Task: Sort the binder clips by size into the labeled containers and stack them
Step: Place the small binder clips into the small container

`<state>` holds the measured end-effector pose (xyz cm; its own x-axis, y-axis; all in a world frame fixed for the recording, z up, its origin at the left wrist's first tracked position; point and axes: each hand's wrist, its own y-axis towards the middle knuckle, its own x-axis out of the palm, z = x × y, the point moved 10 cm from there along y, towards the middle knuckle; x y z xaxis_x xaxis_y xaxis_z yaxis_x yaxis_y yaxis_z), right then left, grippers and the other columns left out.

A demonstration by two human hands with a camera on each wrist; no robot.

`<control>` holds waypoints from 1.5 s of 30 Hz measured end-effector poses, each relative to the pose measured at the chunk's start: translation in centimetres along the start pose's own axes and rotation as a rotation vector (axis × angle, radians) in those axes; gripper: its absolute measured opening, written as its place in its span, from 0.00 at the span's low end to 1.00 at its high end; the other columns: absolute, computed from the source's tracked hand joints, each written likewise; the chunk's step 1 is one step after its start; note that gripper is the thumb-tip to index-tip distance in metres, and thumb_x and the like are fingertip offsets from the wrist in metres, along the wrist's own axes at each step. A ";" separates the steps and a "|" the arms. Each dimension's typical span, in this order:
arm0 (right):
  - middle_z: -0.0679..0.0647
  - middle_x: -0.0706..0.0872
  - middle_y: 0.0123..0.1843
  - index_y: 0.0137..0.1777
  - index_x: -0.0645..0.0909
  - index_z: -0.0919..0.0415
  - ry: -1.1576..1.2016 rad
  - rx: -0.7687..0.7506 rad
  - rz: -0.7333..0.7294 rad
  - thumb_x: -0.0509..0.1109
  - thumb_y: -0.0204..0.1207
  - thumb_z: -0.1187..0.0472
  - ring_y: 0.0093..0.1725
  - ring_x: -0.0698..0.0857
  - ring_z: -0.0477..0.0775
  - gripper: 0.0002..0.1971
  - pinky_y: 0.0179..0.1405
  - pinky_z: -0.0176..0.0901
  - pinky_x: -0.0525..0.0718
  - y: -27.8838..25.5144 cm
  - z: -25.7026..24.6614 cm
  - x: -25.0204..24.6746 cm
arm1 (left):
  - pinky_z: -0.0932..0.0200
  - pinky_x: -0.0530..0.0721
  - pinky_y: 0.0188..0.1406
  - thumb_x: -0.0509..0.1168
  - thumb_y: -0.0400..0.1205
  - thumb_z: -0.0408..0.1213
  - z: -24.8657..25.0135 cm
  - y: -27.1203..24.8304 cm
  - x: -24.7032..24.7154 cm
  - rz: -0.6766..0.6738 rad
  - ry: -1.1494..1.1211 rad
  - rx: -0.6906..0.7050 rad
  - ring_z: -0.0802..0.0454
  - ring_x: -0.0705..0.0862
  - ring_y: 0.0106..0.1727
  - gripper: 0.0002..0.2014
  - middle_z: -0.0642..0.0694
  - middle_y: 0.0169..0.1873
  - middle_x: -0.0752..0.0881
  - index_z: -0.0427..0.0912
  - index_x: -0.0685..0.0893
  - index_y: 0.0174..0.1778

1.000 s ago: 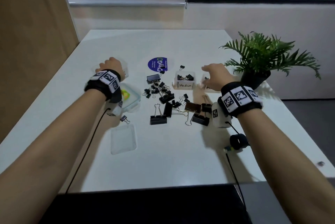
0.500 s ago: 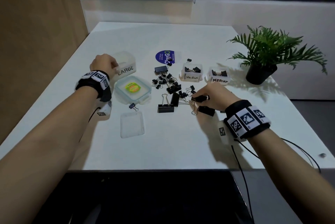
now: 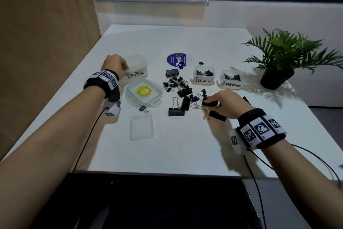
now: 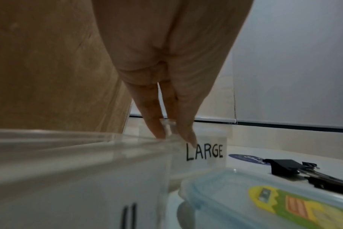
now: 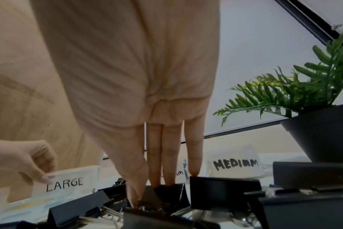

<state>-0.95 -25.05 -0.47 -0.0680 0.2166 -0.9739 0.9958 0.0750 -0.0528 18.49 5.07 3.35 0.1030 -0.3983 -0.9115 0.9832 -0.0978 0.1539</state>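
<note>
Black binder clips (image 3: 178, 87) of mixed sizes lie in a pile at the middle of the white table. My right hand (image 3: 213, 101) reaches into the pile's right side; its thumb and fingers pinch a large black clip (image 5: 166, 195). My left hand (image 3: 127, 73) grips the near left rim of the clear container labeled LARGE (image 3: 137, 63), fingers inside and thumb outside by the label (image 4: 206, 151). Two small containers labeled Medium (image 3: 204, 80) and MEDIUM (image 3: 233, 84) stand at the back right with clips inside.
A blue-rimmed lid with a green sticker (image 3: 143, 92) lies in front of the LARGE container, a flat clear lid (image 3: 142, 129) nearer me, one small clip (image 3: 143, 109) between them. A potted plant (image 3: 276, 78) stands far right. A purple sticker (image 3: 176, 60) lies behind the pile.
My right hand came back from the right-hand medium container to the pile and pinched a large clip. My left hand has stayed on the LARGE container.
</note>
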 end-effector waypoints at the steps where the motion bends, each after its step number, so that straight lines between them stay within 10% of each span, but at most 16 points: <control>1: 0.51 0.89 0.60 0.62 0.87 0.52 -0.003 0.001 -0.004 0.68 0.79 0.62 0.56 0.86 0.57 0.14 0.51 0.49 0.83 0.0 0.0 0.0 | 0.51 0.85 0.52 0.82 0.67 0.38 0.0 -0.2 0.1 -0.021 0.016 -0.003 0.38 0.87 0.49 0.12 0.36 0.44 0.90 0.38 0.91 0.42; 6: 0.54 0.90 0.59 0.59 0.88 0.55 -0.008 0.003 -0.009 0.68 0.78 0.66 0.57 0.86 0.59 0.14 0.54 0.54 0.84 0.0 0.0 0.1 | 0.38 0.77 0.59 0.79 0.69 0.44 -0.5 -1.8 -3.0 0.189 0.201 -0.076 0.32 0.66 0.73 0.24 0.33 0.65 0.74 0.39 0.83 0.57; 11: 0.54 0.89 0.61 0.62 0.87 0.56 -0.020 0.002 -0.008 0.67 0.78 0.67 0.57 0.86 0.59 0.15 0.55 0.54 0.84 0.2 -0.4 0.2 | 0.33 0.71 0.70 0.81 0.63 0.54 -5.7 -3.2 1.0 -0.223 0.274 -0.392 0.26 0.66 0.74 0.50 0.28 0.73 0.66 0.35 0.63 0.74; 20: 0.53 0.88 0.63 0.64 0.86 0.54 -0.004 0.015 0.005 0.68 0.79 0.64 0.58 0.85 0.58 0.15 0.55 0.48 0.82 -0.1 -0.4 0.0 | 0.44 0.82 0.58 0.82 0.66 0.37 -5.2 -4.3 1.1 -0.284 0.154 -0.315 0.33 0.82 0.61 0.33 0.30 0.61 0.82 0.30 0.77 0.64; 25: 0.53 0.88 0.64 0.64 0.86 0.54 -0.002 0.019 0.003 0.68 0.80 0.64 0.61 0.85 0.57 0.15 0.57 0.48 0.82 -0.1 -0.4 0.1 | 0.48 0.83 0.49 0.85 0.60 0.40 0.4 -5.5 -0.9 -0.238 -0.050 -0.050 0.39 0.83 0.57 0.39 0.40 0.55 0.84 0.40 0.72 0.62; 31: 0.52 0.88 0.63 0.63 0.87 0.55 -0.009 0.002 -0.001 0.67 0.80 0.63 0.61 0.84 0.58 0.14 0.58 0.52 0.83 0.0 -0.3 0.3 | 0.45 0.84 0.51 0.83 0.59 0.50 11.3 -14.3 4.2 -0.852 -0.402 0.347 0.49 0.87 0.47 0.29 0.41 0.45 0.89 0.45 0.83 0.54; 34: 0.52 0.87 0.64 0.64 0.86 0.54 -0.014 0.007 -0.005 0.68 0.80 0.63 0.62 0.84 0.58 0.15 0.58 0.50 0.82 0.1 -0.1 0.4 | 0.60 0.84 0.35 0.78 0.72 0.41 13.6 -17.2 6.0 -1.024 -0.426 0.392 0.53 0.89 0.44 0.19 0.43 0.46 0.91 0.41 0.85 0.57; 45: 0.53 0.88 0.62 0.63 0.87 0.54 -0.038 -0.005 -0.009 0.66 0.80 0.63 0.59 0.84 0.59 0.14 0.56 0.52 0.82 0.1 -0.3 0.5 | 0.49 0.82 0.50 0.79 0.64 0.55 16.3 -19.6 9.0 -0.550 0.110 0.768 0.51 0.81 0.54 0.35 0.50 0.53 0.84 0.47 0.76 0.64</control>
<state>-0.93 -24.61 -0.91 -0.0742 0.1788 -0.9811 0.9948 0.0814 -0.0604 -2.31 -11.51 -1.67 -0.2925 -0.0335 -0.9557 0.5348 -0.8342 -0.1345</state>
